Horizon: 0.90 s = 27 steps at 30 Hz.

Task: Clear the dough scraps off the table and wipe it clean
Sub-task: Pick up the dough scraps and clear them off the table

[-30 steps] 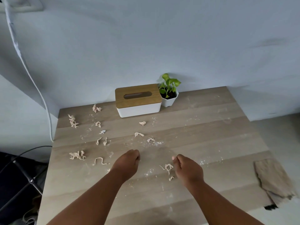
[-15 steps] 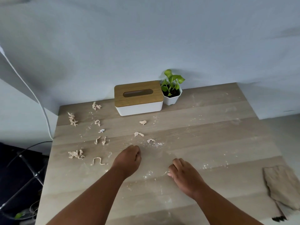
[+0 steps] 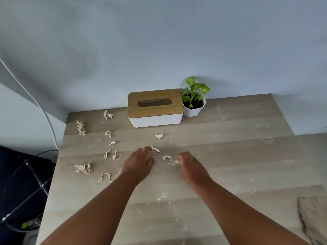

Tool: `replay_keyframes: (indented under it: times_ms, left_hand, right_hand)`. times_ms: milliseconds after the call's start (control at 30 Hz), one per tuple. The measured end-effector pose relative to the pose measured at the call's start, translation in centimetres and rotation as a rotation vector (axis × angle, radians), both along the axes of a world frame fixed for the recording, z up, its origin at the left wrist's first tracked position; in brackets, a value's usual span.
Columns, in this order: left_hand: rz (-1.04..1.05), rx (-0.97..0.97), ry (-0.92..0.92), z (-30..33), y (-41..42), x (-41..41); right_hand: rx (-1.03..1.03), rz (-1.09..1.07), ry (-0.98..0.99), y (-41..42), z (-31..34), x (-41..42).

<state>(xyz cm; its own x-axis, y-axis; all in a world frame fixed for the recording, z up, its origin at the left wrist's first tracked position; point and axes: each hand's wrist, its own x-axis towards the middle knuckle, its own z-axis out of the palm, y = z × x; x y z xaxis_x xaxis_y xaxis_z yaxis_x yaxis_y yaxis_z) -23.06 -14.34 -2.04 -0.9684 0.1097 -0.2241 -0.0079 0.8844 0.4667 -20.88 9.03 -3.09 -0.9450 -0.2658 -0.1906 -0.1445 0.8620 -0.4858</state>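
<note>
Hands are working a floury wooden table (image 3: pixel 230 156): left hand (image 3: pixel 138 162) is reaching, fingers loosely curled, touching a dough scrap (image 3: pixel 155 149), right hand (image 3: pixel 190 167) is curling beside another dough scrap (image 3: pixel 166 157), risking smearing flour.

On the table (image 3: pixel 230 156), a tissue box (image 3: pixel 155 107) stands at the back edge, and a potted plant (image 3: pixel 194 99) is just beside it on the right. Dough scraps (image 3: pixel 83 168) lie mostly on the left part. A cloth (image 3: pixel 314 218) lies at the near right corner.
</note>
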Motion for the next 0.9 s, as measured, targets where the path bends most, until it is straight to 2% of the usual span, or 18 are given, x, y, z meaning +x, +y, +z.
replay_keyframes:
  times_ms: [200,367,533,700,900]
  left_hand:
    - [0.046,-0.027,-0.058,-0.2,0.7,-1.9]
    - [0.046,-0.105,-0.043,-0.8,1.4,-2.4]
    - [0.033,-0.180,-0.056,-1.2,1.8,-2.9]
    - [-0.017,-0.220,-0.094,-1.1,1.4,-3.6]
    - [-0.005,-0.120,-0.075,-0.5,1.2,-5.0]
  right_hand:
    - [-0.019,-0.009,0.048,-1.5,0.1,-2.1]
    - [0.036,0.030,-0.049,-2.3,-0.2,-3.2]
    - [0.072,0.062,0.029,-2.6,-0.9,-3.5]
    - [0.098,0.094,0.025,-3.0,-1.2,-3.9]
    - [0.177,0.145,0.040,-3.8,-0.9,-4.1]
